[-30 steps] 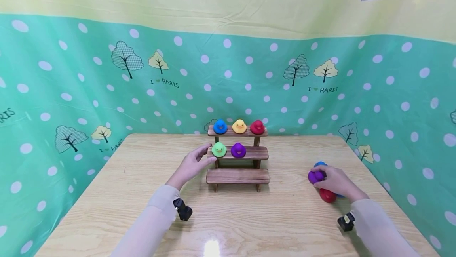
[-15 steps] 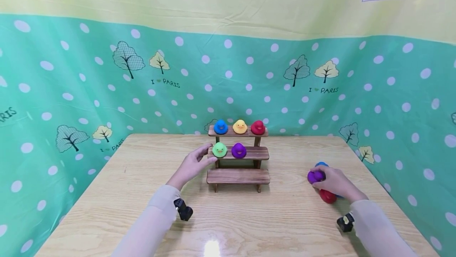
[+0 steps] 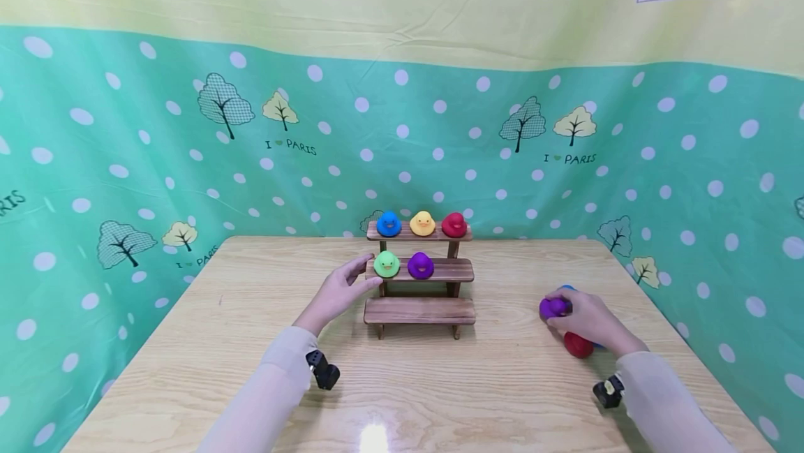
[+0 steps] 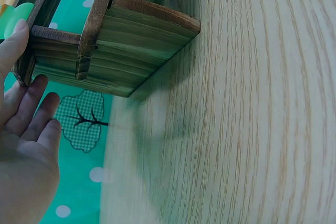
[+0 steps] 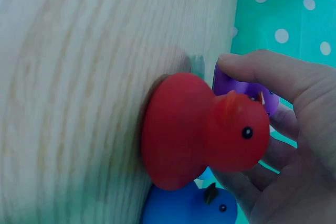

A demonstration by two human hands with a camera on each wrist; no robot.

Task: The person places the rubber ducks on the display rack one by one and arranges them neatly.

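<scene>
A three-tier wooden display stand [image 3: 419, 310] stands mid-table. My left hand [image 3: 339, 294] holds the left end of its middle shelf [image 4: 23, 72], thumb [image 4: 16, 43] at one edge and fingertips at the other. Just beyond the thumb sits a green rubber duck [image 3: 386, 264], with a purple duck [image 3: 420, 266] to its right. My right hand [image 3: 588, 317] grips another purple rubber duck [image 3: 550, 309], thumb on one side, fingers mostly hidden. Close beside that hand are a red duck [image 5: 184, 129] and a blue duck [image 5: 181, 205].
On the top shelf stand a blue duck [image 3: 389, 224], a yellow duck [image 3: 423, 223] and a red duck [image 3: 454, 225]. The bottom shelf [image 3: 402, 310] is lower and nearer. A patterned curtain [image 3: 402, 111] hangs behind and beside the wooden table [image 3: 251, 341].
My right hand has shifted slightly left with the purple duck, away from the red and blue ducks. My left hand and the stand have stayed in place.
</scene>
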